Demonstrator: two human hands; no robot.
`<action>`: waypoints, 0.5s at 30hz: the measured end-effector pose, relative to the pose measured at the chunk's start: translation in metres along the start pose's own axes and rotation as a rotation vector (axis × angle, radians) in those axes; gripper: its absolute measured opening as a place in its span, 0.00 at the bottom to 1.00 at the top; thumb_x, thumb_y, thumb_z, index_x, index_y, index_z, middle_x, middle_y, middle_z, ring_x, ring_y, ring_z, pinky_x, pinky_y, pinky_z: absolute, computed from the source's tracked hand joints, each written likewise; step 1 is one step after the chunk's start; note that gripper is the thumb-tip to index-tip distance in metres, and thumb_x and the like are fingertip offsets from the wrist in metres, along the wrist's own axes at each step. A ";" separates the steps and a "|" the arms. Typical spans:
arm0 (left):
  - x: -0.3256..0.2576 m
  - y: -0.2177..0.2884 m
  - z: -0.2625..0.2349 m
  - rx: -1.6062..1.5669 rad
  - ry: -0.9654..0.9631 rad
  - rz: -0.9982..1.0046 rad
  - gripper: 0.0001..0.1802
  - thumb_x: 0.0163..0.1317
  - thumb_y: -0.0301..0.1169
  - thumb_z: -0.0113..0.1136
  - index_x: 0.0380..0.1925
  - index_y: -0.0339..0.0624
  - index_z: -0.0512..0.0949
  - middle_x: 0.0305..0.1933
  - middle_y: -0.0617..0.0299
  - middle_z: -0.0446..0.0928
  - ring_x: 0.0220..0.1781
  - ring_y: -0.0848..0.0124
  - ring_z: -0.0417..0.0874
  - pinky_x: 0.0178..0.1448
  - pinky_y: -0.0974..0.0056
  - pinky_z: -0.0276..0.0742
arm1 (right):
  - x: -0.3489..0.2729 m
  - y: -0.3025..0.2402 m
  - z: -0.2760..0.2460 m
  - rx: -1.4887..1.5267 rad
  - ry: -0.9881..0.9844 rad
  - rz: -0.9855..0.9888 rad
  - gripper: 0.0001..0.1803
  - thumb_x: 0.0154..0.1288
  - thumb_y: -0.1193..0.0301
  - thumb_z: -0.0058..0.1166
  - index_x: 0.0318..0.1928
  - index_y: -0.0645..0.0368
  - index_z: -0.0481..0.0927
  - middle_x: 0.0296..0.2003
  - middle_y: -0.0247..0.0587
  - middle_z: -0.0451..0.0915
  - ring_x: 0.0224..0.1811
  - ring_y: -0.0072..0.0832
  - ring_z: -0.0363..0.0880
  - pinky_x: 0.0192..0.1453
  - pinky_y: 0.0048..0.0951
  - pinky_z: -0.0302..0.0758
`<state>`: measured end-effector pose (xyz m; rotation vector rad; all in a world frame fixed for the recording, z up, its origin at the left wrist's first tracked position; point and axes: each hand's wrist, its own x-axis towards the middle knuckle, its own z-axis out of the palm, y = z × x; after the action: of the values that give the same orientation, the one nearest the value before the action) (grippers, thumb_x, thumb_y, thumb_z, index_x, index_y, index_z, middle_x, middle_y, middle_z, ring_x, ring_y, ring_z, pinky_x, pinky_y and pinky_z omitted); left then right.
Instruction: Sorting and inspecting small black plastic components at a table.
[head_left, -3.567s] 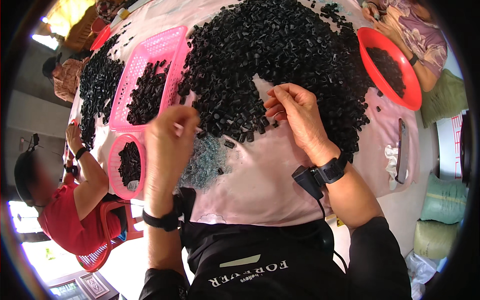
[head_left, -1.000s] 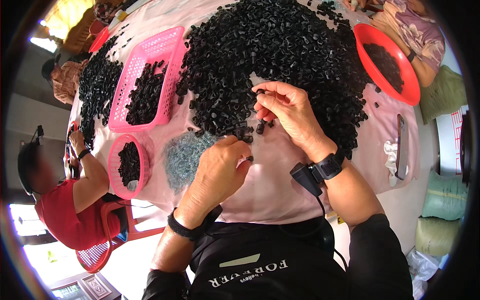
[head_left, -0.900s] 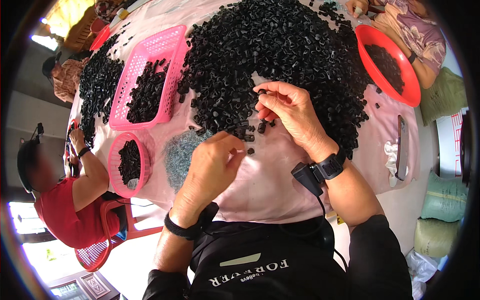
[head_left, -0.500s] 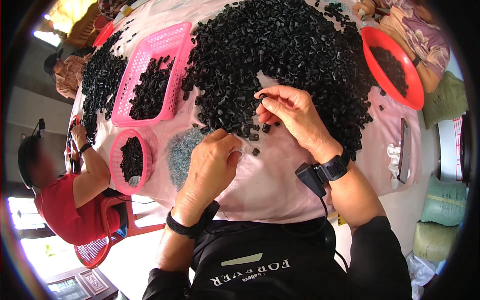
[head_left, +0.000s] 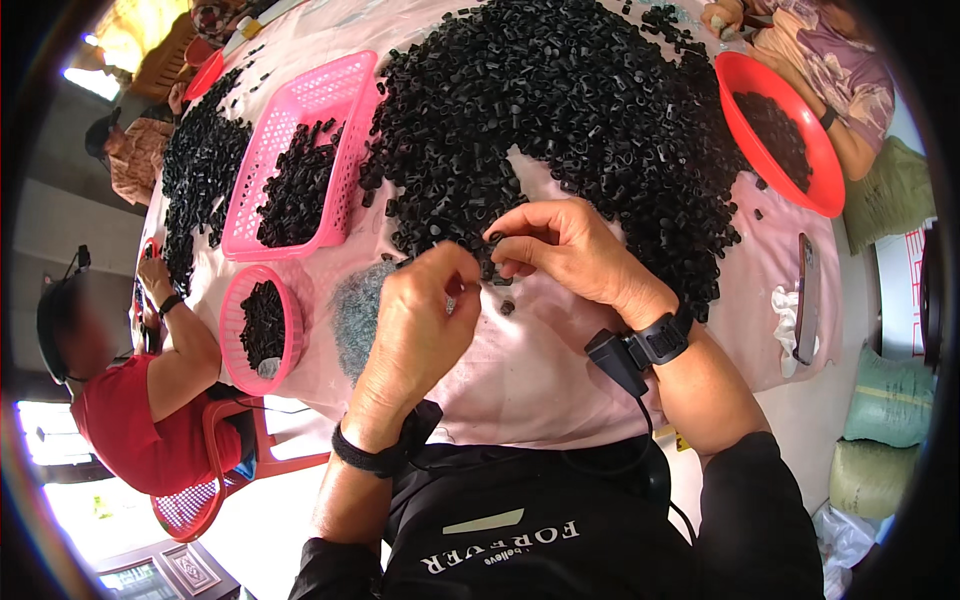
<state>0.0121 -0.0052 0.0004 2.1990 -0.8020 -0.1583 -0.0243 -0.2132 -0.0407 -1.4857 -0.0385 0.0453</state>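
A small black plastic piece is pinched between the thumb and fingers of the right hand, at the near edge of the big pile of black pieces. The left hand is curled shut just beside it, fingertips close to the right hand's. Something tiny seems to be held in the left fingertips, but it cannot be told what. A patch of small grey bits is seen under and left of the left hand.

It looks like a joining step: one black piece is being picked and brought to the left fingertips. For the next move, both hands would need to be kept close and steady, and the little piece turned the right way.

One loose black piece lies on the pink table cover just near the hands. A long pink basket and a round pink basket are set to the left, both with black pieces inside. A red bowl is placed far right. A phone lies at the right edge. Other people are seated around the table. Nothing stands between the hands, but the pile crowds the right hand closely.
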 end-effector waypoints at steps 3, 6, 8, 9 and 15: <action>0.010 0.013 -0.001 -0.082 0.127 0.001 0.04 0.60 0.19 0.65 0.35 0.36 0.81 0.30 0.62 0.83 0.32 0.77 0.82 0.42 0.68 0.79 | -0.001 0.002 0.001 0.029 -0.024 0.064 0.10 0.72 0.74 0.64 0.50 0.65 0.86 0.37 0.35 0.88 0.38 0.19 0.86 0.47 0.23 0.84; 0.018 0.010 0.004 -0.115 0.162 0.017 0.03 0.62 0.20 0.64 0.36 0.35 0.82 0.31 0.63 0.84 0.33 0.79 0.82 0.43 0.69 0.79 | -0.001 0.005 0.001 0.112 -0.050 0.066 0.10 0.71 0.76 0.64 0.49 0.66 0.86 0.36 0.36 0.88 0.36 0.18 0.85 0.41 0.21 0.82; 0.020 0.011 0.006 -0.124 0.171 0.017 0.03 0.63 0.20 0.64 0.37 0.35 0.82 0.31 0.63 0.84 0.34 0.79 0.82 0.43 0.69 0.79 | -0.001 0.006 0.001 0.110 -0.047 0.063 0.10 0.71 0.76 0.64 0.49 0.67 0.86 0.35 0.35 0.88 0.36 0.18 0.85 0.42 0.20 0.82; 0.020 0.012 0.006 -0.133 0.163 0.004 0.03 0.63 0.20 0.64 0.37 0.35 0.82 0.32 0.63 0.84 0.34 0.79 0.82 0.43 0.69 0.79 | -0.001 0.005 0.002 0.110 -0.046 0.063 0.10 0.71 0.76 0.64 0.49 0.67 0.86 0.35 0.35 0.88 0.36 0.18 0.85 0.42 0.20 0.82; 0.022 0.012 0.011 -0.179 0.164 -0.039 0.03 0.65 0.20 0.65 0.38 0.34 0.83 0.33 0.62 0.85 0.36 0.79 0.83 0.43 0.70 0.80 | -0.001 0.001 0.003 0.132 -0.036 0.067 0.09 0.71 0.75 0.64 0.49 0.67 0.85 0.35 0.36 0.88 0.36 0.19 0.85 0.42 0.21 0.82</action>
<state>0.0199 -0.0315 0.0038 2.0299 -0.6291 -0.0649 -0.0258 -0.2100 -0.0417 -1.3542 -0.0149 0.1262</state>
